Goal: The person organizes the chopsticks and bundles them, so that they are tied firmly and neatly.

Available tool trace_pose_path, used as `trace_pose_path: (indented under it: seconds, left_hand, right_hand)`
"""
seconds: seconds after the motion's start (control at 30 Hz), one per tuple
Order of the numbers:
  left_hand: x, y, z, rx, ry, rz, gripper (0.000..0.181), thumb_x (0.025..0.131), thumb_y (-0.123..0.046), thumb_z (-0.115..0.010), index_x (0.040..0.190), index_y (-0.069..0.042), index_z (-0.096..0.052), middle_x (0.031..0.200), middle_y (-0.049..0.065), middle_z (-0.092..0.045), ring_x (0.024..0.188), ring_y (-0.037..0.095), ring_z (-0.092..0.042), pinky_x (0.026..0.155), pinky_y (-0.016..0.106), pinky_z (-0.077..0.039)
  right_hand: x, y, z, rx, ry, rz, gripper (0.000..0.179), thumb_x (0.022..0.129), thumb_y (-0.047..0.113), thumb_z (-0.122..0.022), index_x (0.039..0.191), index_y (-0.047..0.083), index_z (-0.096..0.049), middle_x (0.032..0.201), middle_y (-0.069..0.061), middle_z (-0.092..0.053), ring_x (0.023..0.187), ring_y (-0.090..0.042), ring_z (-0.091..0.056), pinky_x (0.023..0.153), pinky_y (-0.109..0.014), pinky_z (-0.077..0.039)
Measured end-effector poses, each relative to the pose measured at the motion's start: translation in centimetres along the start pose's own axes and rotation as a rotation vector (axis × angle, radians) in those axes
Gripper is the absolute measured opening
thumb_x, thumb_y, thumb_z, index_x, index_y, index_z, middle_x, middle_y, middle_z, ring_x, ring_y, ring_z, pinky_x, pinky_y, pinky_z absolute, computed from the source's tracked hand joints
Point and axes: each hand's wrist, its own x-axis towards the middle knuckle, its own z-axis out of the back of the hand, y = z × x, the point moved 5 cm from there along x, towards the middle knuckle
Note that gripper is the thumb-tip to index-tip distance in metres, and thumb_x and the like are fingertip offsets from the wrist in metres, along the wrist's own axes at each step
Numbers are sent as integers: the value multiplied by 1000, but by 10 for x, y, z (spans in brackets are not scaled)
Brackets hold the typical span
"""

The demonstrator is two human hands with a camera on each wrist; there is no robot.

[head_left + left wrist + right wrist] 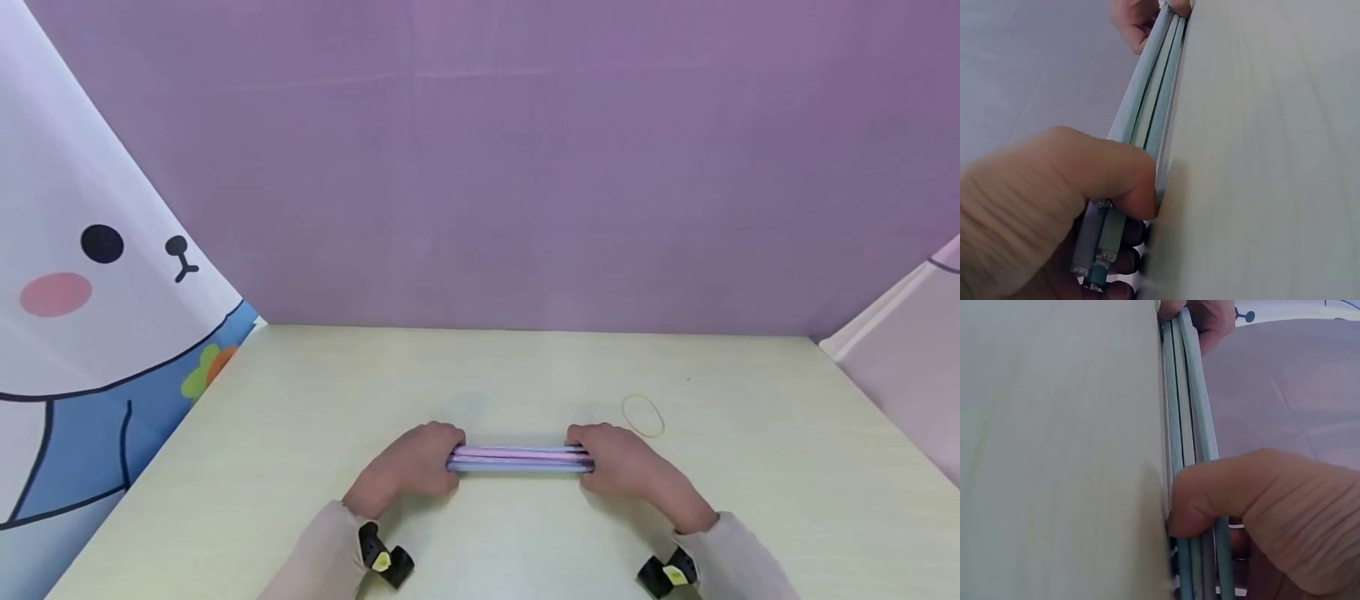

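Observation:
A bundle of long, thin pastel sticks (521, 459) in pink, lilac and pale blue lies crosswise between the two hands, low at the tabletop. The left hand (426, 458) grips its left end, thumb across the near side and fingers behind. Uneven, rough-looking ends of the sticks (1109, 255) poke out below that thumb in the left wrist view. At the other end the right hand (621, 461) holds the bundle the same way; in the right wrist view its thumb (1192, 503) presses over the sticks. A thin yellow rubber band (642, 416) lies just beyond the right hand.
The pale wooden tabletop (517, 375) runs back to a purple cloth backdrop (517, 183). A printed cartoon cloth (150, 333) slopes along the left side, and a pale cloth (907, 358) borders the right. Both wrists carry small black cameras.

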Motion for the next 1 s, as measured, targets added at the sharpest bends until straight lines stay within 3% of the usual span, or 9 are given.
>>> trace_pose_path:
  seconds: [0.2,0.33,0.47,0.67,1.0]
  left_hand:
    - [0,3,1,-59,-26,-1,13,68,-7,-61,79,-13,-57,66,-7,-49,56,8,-41,55,23,-37]
    - [0,6,2,-126,-44,-2,12,71,-6,-61,80,-13,-58,66,-6,-51,54,7,-40,53,22,-36]
    - [2,6,5,-159,-61,-31,12,73,-5,-62,81,-12,-58,68,-6,-53,55,6,-39,53,21,-35]
    - [5,2,10,-172,-82,-62,11,74,-4,-62,82,-11,-58,68,-5,-52,54,6,-39,52,20,-34]
    - [1,-7,17,-35,-139,-84,11,78,-13,-69,76,-12,-58,63,-8,-52,50,4,-38,49,20,-35]
  right_hand:
    - [-2,-6,3,60,-33,72,18,72,5,-64,77,19,-55,66,13,-41,59,-2,-34,56,-19,-31]
    - [-6,-14,9,165,-66,95,15,78,9,-67,76,21,-58,62,17,-42,55,2,-35,54,-18,-33]
    - [-10,-22,15,303,-69,99,5,83,19,-71,84,18,-67,66,15,-53,54,4,-42,52,-18,-38]
    - [-12,-30,24,503,-46,73,19,81,22,-74,97,12,-69,75,2,-64,47,0,-47,42,-21,-42]
    - [-9,-12,23,427,-89,159,24,83,23,-72,103,14,-64,76,8,-61,61,2,-47,55,-20,-42]
